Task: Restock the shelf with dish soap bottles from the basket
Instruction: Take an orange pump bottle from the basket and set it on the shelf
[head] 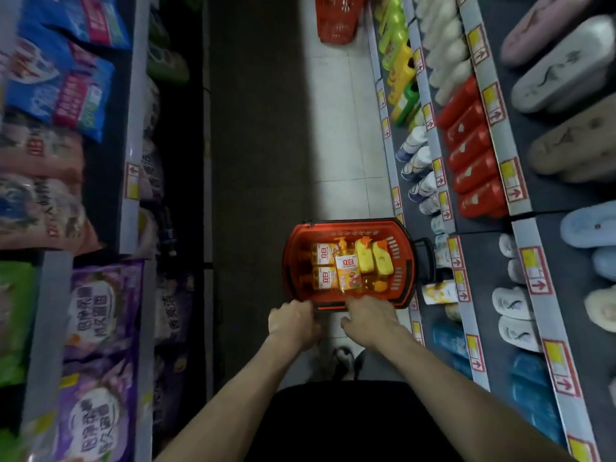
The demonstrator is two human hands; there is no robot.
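Dish soap bottles, orange and yellow, lie packed side by side in the bottom of a red basket that sits on the floor of a shop aisle, just beside the foot of the right-hand shelving. One pump bottle lies in the middle, with labelled bottles to its left and yellow ones to its right.

Both hands are at the basket's near rim. The left hand has its fingers curled round that rim. The right hand lies over the rim with the thumb out to the side; its fingertips are hidden, so I cannot tell whether it grips.

A shoe shows just behind the hands. On the right, shelf rails carry price tags, with red bottles and slippers above. On the left stand purple bags and blue bags. A second red basket stands far down the aisle.
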